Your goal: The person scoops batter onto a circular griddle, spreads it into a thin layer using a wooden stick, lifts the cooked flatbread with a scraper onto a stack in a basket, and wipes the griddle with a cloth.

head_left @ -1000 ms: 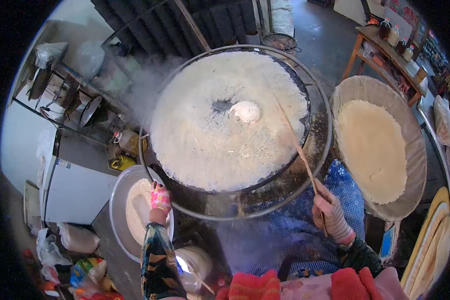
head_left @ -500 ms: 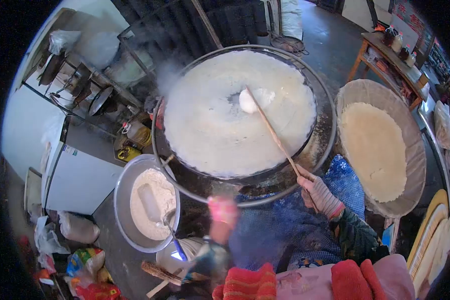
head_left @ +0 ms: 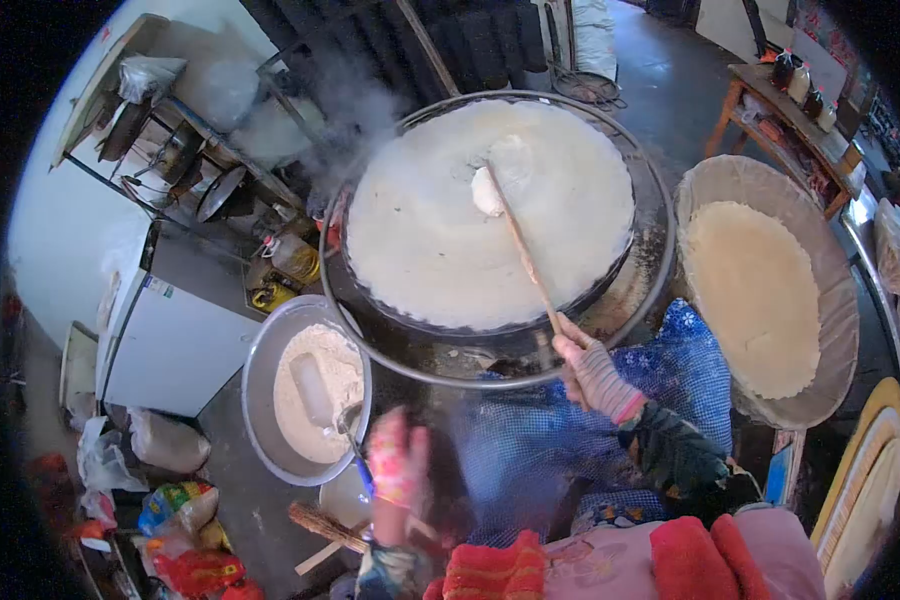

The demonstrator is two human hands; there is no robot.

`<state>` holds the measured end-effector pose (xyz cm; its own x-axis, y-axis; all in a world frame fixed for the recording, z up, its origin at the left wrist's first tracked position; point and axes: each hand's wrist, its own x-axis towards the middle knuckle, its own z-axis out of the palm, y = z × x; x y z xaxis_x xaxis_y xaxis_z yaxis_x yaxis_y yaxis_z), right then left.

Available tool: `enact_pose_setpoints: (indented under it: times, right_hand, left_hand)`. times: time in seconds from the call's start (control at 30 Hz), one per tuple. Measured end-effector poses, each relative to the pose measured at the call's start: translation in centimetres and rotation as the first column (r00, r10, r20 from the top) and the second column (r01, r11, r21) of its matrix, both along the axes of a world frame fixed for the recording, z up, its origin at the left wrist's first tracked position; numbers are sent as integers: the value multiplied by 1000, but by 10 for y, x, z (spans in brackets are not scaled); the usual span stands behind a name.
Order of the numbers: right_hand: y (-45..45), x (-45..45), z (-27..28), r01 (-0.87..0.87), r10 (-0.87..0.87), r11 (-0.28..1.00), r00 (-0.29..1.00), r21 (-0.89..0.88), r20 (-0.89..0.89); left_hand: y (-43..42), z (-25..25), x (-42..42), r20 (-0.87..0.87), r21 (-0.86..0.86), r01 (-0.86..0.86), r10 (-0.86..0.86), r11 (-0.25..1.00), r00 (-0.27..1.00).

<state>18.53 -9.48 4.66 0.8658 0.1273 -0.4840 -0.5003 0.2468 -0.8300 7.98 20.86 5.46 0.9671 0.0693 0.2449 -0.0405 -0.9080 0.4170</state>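
My right hand (head_left: 592, 372), in a striped glove, is closed around a long wooden stick (head_left: 525, 250). The far tip of the stick meets a white lump (head_left: 487, 192) on the pale layer (head_left: 430, 240) spread over the large round griddle (head_left: 635, 270). My left hand (head_left: 398, 455), in a pink patterned glove, is blurred in front of the griddle, just right of the metal bowl (head_left: 255, 400). Its fingers look extended and nothing shows in them. Pale flour (head_left: 342, 375), a scoop (head_left: 313, 390) and a blue-handled tool (head_left: 363, 472) are in the bowl.
A lined basket (head_left: 838, 300) with a pale round sheet stands at the right. Stacked round boards (head_left: 860, 490) are at lower right. A wooden table (head_left: 745, 75) with bottles stands behind. Shelves with pans (head_left: 220, 190) and a white cabinet (head_left: 170, 350) are at the left. Steam rises behind the griddle.
My left hand has left the bowl's rim and moved right, beside the bowl. The stick has swung left to the white lump, which has shifted. The pale layer looks smoother and wetter.
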Motion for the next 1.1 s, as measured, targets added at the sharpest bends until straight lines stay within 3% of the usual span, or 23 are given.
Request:
enact_pose_setpoints:
  times: [0.03,0.07,0.13,0.17,0.23,0.3,0.33,0.4,0.47,0.5,0.53,0.57,0.6,0.67,0.8,0.87,0.97,1.03,1.1]
  right_hand:
    - [11,-3,0,23,-23,999,1000,30,-17]
    - [21,-4,-9,17,-15,997,1000,76,-17]
    - [29,-4,-16,10,-8,988,1000,154,-15]
    - [29,-3,-18,-8,5,988,1000,156,15]
    - [8,6,-20,61,61,831,978,553,-199]
    - [3,-1,-10,140,-40,812,982,567,-184]
    - [1,-12,-5,133,-104,853,991,505,-85]
    - [-3,-29,2,197,-238,883,970,426,44]
    - [-16,-26,-5,198,-234,895,971,399,43]
    - [-21,-26,-11,199,-226,908,974,369,32]
    - [-25,-22,-16,163,-190,943,979,291,67]
    - [-28,-18,-16,168,-194,942,979,289,64]
    - [-31,-13,-16,117,-140,965,987,237,81]
    - [-30,-7,-17,47,-64,984,994,171,93]
    - [-24,-4,-2,-43,37,985,998,169,43]
    - [-21,-8,-8,-60,53,969,998,241,38]
    - [-19,-14,-12,-67,87,929,996,364,-37]
    - [-25,-19,-8,-24,127,818,982,574,-139]
    - [-16,-38,-5,34,39,829,992,558,-120]
  left_hand:
    - [40,-31,-8,-66,323,-127,156,938,985]
    - [52,-28,-11,-286,390,-261,386,883,877]
    - [124,-107,-29,-557,451,-269,504,851,661]
    - [143,-128,-37,-555,454,-271,507,849,660]
    - [173,-164,-52,-647,400,-287,490,871,584]
    - [186,-177,-61,-651,435,-228,479,871,590]
    - [180,-171,-70,-615,350,-397,528,849,586]
    - [176,-172,-84,-582,247,-551,577,797,573]
    - [204,-204,-120,-438,234,-416,477,879,762]
    - [217,-230,-142,-439,236,-409,472,882,764]
    - [197,-215,-152,-390,48,-549,522,834,759]
    - [162,-186,-150,-350,-317,-666,570,675,743]
    - [136,-160,-148,-325,-580,-653,596,487,734]
    - [98,-106,-137,-303,-790,-548,604,274,738]
    - [64,-13,-86,-334,-820,-535,589,203,736]
    - [50,17,-56,-211,-924,-331,465,193,860]
    - [28,45,-2,-227,-934,-301,332,193,916]
    - [12,55,35,-208,-957,-237,170,168,963]
    - [-17,64,75,-204,-959,-212,65,188,977]
